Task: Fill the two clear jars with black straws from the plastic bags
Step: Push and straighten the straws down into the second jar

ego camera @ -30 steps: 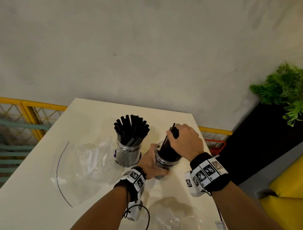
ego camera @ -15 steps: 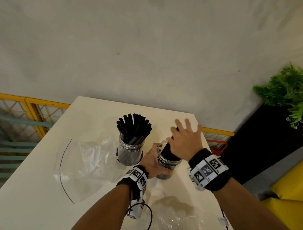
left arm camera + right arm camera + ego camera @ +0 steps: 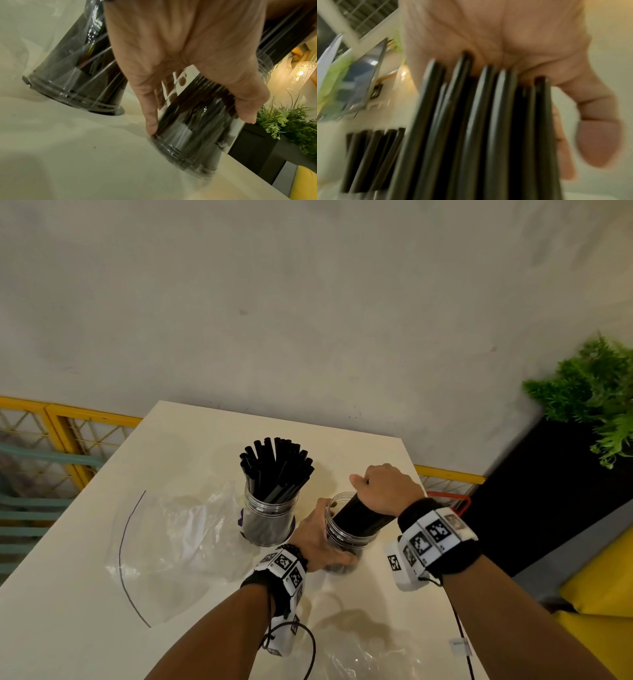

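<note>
Two clear jars stand on the white table [image 3: 102, 611]. The left jar [image 3: 270, 518] is packed with upright black straws [image 3: 275, 463]. My left hand [image 3: 330, 546] grips the right jar [image 3: 346, 534] low on its side, fingers and thumb wrapped round it [image 3: 193, 142]. A thick bundle of black straws [image 3: 363, 515] leans out of this jar to the right. My right hand [image 3: 383, 487] is curled over the top of that bundle, and the straw ends [image 3: 479, 135] press into the palm. The right wrist view is blurred.
An empty clear zip bag [image 3: 178, 542] with a purple seal lies left of the jars. Another crumpled bag [image 3: 359, 659] lies near the front edge. The table's right edge is close to the right jar. A yellow railing [image 3: 68, 419] and a planter [image 3: 589, 405] stand beyond.
The right hand pinched straws in the right jar, then spread its fingers above them, and now curls over the bundle's top. The left hand has stayed on the jar.
</note>
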Demonstrator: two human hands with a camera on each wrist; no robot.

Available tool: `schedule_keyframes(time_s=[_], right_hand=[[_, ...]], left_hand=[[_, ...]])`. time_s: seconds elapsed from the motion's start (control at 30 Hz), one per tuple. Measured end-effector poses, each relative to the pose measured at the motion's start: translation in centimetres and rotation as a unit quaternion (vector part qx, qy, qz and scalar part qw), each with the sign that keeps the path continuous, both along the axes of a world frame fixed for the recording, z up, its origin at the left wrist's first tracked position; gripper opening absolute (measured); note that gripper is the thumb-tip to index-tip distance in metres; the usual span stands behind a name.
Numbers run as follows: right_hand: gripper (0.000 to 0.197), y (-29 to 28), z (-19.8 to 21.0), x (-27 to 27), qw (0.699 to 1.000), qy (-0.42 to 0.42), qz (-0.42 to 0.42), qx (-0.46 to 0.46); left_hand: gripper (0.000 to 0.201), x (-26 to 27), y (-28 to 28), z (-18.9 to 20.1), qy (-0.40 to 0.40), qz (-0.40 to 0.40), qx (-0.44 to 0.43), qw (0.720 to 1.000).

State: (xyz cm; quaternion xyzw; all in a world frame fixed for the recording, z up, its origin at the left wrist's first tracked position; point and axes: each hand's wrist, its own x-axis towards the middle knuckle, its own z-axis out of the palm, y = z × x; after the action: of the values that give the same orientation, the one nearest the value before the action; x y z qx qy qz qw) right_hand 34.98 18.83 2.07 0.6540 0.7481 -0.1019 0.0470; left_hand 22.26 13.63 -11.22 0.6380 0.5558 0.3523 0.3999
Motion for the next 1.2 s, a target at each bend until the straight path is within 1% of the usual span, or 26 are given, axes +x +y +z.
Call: schedule_keyframes(time_s=[0.07,0.17,0.2,0.23,0.27,0.33,0.37,0.4,0.43,0.5,0.57,0.63,0.67,0.73,0.77,0.8,0.83,0.9,0.93,0.97,1.0,1.07,1.1,1.13,1.17,1.2], right_hand=[[0.054,0.4,1.1,0.3,0.999,0.031,0.011,-0.002],[0.049,0.3,2.3,1.2,0.99,0.119,0.031,0.068],[0.052,0.0,2.5,1.3,0.987,0.134,0.049,0.079],[0.06,-0.4,2.5,1.3,0.986,0.133,0.077,0.07],[0.07,-0.9,2.4,1.3,0.987,0.112,0.104,0.048],[0.083,-2.0,1.5,1.3,0.991,0.029,0.131,0.007],[0.083,-2.6,0.7,1.4,0.991,-0.005,0.136,0.015],[0.078,-3.1,-0.1,1.5,0.989,-0.023,0.136,0.044],[0.07,-3.3,-0.9,1.6,0.987,-0.02,0.132,0.09],[0.047,-2.9,-2.4,1.9,0.974,0.04,0.128,0.185],[0.028,-2.2,-2.9,2.2,0.954,0.119,0.145,0.232],[0.017,-1.8,-2.8,2.3,0.943,0.175,0.161,0.235],[0.015,-1.5,-2.7,2.4,0.944,0.178,0.171,0.218],[0.015,-1.1,-2.0,2.7,0.96,0.156,0.179,0.147],[0.015,-0.9,-1.5,2.8,0.966,0.16,0.171,0.109],[0.013,-0.7,-1.0,2.9,0.965,0.188,0.159,0.091],[0.011,-0.8,-0.5,3.0,0.958,0.227,0.143,0.105],[0.013,-1.0,0.2,2.8,0.937,0.28,0.099,0.182],[0.018,-1.4,0.5,2.5,0.932,0.278,0.087,0.217],[0.026,-1.9,0.6,1.9,0.932,0.256,0.089,0.242],[0.038,-2.5,0.5,1.2,0.939,0.212,0.099,0.253],[0.058,-3.3,0.1,-0.6,0.961,0.094,0.111,0.234],[0.061,-3.3,-0.4,-1.2,0.971,0.036,0.108,0.212],[0.058,-3.0,-0.9,-1.6,0.977,-0.013,0.097,0.187],[0.051,-2.6,-1.4,-1.7,0.981,-0.044,0.082,0.168],[0.044,-2.2,-1.7,-1.5,0.984,-0.052,0.064,0.16]], left_hand=[[0.102,0.0,0.0,0.1,0.003,-0.001,-0.002,1.0],[0.101,-0.1,0.0,0.1,0.005,0.002,-0.008,1.0],[0.1,-0.1,0.0,0.1,0.003,0.002,-0.01,1.0],[0.1,-0.1,0.0,0.2,0.001,0.001,-0.009,1.0],[0.1,-0.1,0.0,0.1,0.0,-0.001,-0.01,1.0],[0.101,-0.1,0.0,0.2,-0.006,-0.006,-0.017,1.0],[0.099,-0.1,0.0,0.2,-0.011,-0.006,-0.02,1.0],[0.098,-0.1,0.0,0.1,-0.016,-0.006,-0.02,1.0],[0.096,-0.2,0.0,0.2,-0.017,-0.005,-0.017,1.0],[0.098,-0.1,0.0,0.2,-0.015,-0.008,-0.01,1.0],[0.1,0.0,0.0,0.1,-0.017,-0.01,-0.005,1.0],[0.101,0.0,0.0,0.1,-0.015,-0.004,-0.004,1.0],[0.101,-0.1,0.0,0.2,-0.015,-0.003,-0.003,1.0],[0.102,-0.1,0.0,0.1,-0.016,-0.008,-0.003,1.0],[0.102,-0.1,0.0,0.1,-0.016,-0.009,-0.003,1.0],[0.103,-0.1,0.1,0.1,-0.015,-0.01,-0.004,1.0],[0.103,-0.1,0.1,0.0,-0.013,-0.009,-0.005,1.0],[0.105,-0.1,0.1,0.0,-0.01,-0.007,-0.006,1.0],[0.105,-0.1,0.1,0.0,-0.01,-0.007,-0.009,1.0],[0.105,-0.1,0.1,0.0,-0.012,-0.008,-0.011,1.0],[0.104,0.0,0.2,-0.2,-0.014,-0.007,-0.014,1.0],[0.102,0.0,0.3,-0.3,-0.016,-0.007,-0.017,1.0],[0.102,0.0,0.4,-0.3,-0.014,-0.007,-0.017,1.0],[0.101,0.0,0.4,-0.2,-0.011,-0.007,-0.016,1.0],[0.1,0.0,0.4,-0.2,-0.007,-0.006,-0.014,1.0],[0.099,0.0,0.3,-0.2,-0.007,-0.003,-0.011,1.0]])
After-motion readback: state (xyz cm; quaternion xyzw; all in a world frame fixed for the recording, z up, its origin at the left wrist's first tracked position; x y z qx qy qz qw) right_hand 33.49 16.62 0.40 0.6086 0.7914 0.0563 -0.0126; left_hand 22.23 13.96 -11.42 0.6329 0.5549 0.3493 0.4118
